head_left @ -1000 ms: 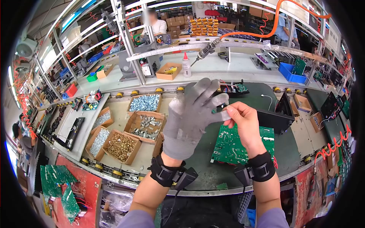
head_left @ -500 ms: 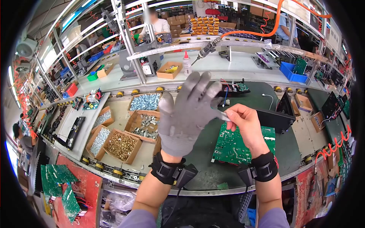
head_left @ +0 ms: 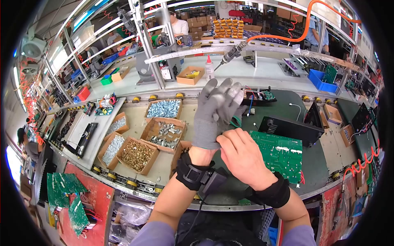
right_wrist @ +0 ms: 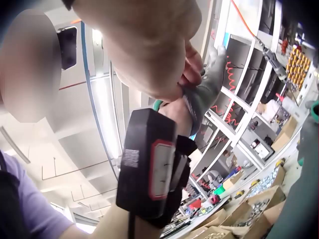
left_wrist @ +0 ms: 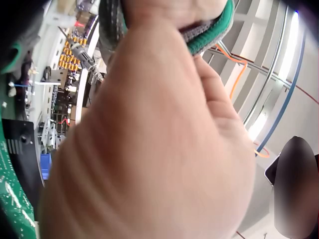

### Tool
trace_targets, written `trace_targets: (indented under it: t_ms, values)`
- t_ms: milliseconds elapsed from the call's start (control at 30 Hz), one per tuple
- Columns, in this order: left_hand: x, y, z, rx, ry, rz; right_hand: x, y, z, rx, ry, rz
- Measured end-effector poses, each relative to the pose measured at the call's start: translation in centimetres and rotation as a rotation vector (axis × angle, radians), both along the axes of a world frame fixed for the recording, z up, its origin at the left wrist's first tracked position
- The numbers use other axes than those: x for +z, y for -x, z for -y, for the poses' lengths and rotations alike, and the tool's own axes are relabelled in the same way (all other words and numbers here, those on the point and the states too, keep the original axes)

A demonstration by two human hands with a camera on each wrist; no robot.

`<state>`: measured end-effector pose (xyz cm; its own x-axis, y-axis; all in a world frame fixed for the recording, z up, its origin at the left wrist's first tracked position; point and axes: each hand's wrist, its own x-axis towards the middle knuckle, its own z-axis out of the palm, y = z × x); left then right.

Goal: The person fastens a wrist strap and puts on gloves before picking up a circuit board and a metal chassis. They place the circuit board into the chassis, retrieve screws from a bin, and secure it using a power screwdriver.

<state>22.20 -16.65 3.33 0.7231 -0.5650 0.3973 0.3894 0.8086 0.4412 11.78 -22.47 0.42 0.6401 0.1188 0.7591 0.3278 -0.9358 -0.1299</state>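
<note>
A grey knit work glove (head_left: 206,130) covers my left hand (head_left: 218,110), which is raised over the bench with its blurred fingers pointing upward. My bare right hand (head_left: 243,158) grips the cuff at the left wrist. From the left wrist, the cuff's green edge (left_wrist: 215,34) shows pulled out around the wrist, with curled right fingers (left_wrist: 215,92) at it. More grey fabric with a green rim (head_left: 236,121) hangs beside the left thumb side; I cannot tell whether the left fingers hold it. Just right of the hands lies a green circuit board (head_left: 283,153).
Cardboard boxes of brass fittings (head_left: 137,155), metal clips (head_left: 164,133) and blue-white parts (head_left: 163,109) stand on the left. A black housing (head_left: 289,129) sits behind the board. A power screwdriver (head_left: 234,53) hangs above, near a red-capped bottle (head_left: 209,69).
My right hand has let go of the glove's thumb and moved down-left to the cuff. The left hand has turned and its fingers have drawn together. Green-rimmed fabric now shows beside it.
</note>
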Motion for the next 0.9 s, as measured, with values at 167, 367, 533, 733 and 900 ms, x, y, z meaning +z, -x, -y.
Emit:
trace_targets:
  t_ms: [167, 367, 533, 733, 900]
  values:
    - [-0.9, -0.4, 0.2, -0.181, -0.031, 0.033, 0.0, -0.5, -1.9, 0.267, -0.194, -0.033]
    - [-2.6, -2.0, 1.3, -0.249, -0.025, -0.056, -0.7, 0.0, -1.6, 0.395, -0.307, -0.092]
    - [-1.0, 0.5, 1.9, -0.212, 0.044, 0.034, -0.5, 0.3, -1.7, 0.507, -0.393, -0.112]
    - [-1.7, -1.3, 1.4, -0.248, -0.143, 0.065, 0.2, 0.2, -1.2, 0.563, -0.388, -0.182]
    - [-0.9, -1.3, -0.1, -0.035, -0.415, 0.329, 2.4, 0.5, 1.7, 0.368, -0.513, -0.330]
